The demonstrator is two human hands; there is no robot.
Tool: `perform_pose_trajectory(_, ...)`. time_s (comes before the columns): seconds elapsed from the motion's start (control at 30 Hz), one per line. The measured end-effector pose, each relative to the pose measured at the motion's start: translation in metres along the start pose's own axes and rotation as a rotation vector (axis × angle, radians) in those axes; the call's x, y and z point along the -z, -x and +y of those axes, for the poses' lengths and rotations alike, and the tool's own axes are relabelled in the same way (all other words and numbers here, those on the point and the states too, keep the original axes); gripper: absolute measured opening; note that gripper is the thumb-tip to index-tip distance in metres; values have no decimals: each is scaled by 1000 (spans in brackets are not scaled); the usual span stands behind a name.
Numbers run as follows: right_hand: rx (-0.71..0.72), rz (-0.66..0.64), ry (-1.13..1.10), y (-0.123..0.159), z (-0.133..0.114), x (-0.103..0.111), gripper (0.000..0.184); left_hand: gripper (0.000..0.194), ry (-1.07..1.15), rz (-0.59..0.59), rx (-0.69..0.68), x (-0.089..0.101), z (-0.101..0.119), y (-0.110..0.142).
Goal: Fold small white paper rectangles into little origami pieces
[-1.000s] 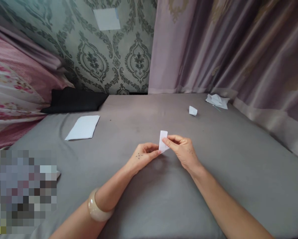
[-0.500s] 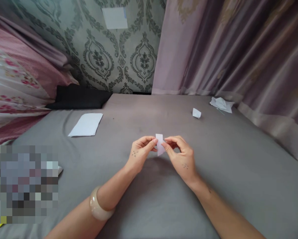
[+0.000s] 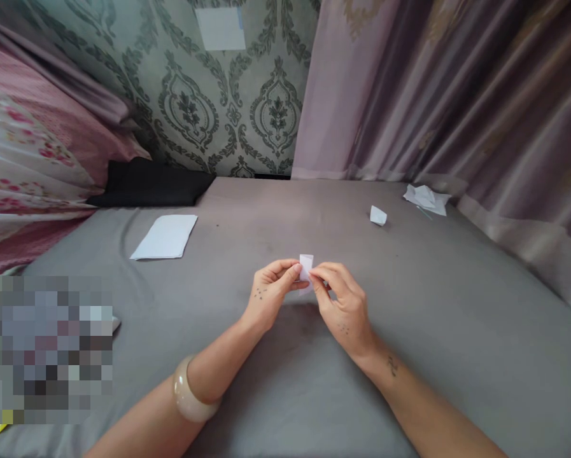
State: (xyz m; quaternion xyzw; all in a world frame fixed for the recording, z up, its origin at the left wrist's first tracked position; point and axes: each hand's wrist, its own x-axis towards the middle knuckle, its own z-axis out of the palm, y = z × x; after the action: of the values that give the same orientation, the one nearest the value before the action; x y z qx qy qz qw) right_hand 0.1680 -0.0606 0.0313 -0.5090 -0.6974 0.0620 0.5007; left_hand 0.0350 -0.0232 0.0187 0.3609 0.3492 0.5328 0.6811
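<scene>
A small folded piece of white paper (image 3: 306,261) is held up between my two hands, above the grey bedsheet (image 3: 285,381). My left hand (image 3: 273,289) pinches its left side between thumb and fingers. From the other side, my right hand (image 3: 345,299) has its thumb and fingertips closed on the paper's right edge. The fingers hide part of the lower paper. A pale bangle (image 3: 190,391) circles my left forearm.
A stack of white paper (image 3: 165,236) lies at the left, near a folded black cloth (image 3: 156,182). A small folded paper (image 3: 377,215) and crumpled white papers (image 3: 427,199) lie at the far right, before the curtain (image 3: 409,95). A blurred-out patch covers the lower left.
My right hand has turned, and its fingers have come in from apart to close on the paper's right edge. My left hand keeps its pinch almost unmoved.
</scene>
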Motion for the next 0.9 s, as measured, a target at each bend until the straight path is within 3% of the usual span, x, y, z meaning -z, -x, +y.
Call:
perform_pose_trajectory(0.33, 97, -64, 171, 7, 6, -7, 50, 25, -20, -33, 6, -1, 0, 1)
perform_pose_trajectory(0.9, 132, -51, 197, 4, 1, -13, 45, 29, -33, -9, 12, -5, 7, 3)
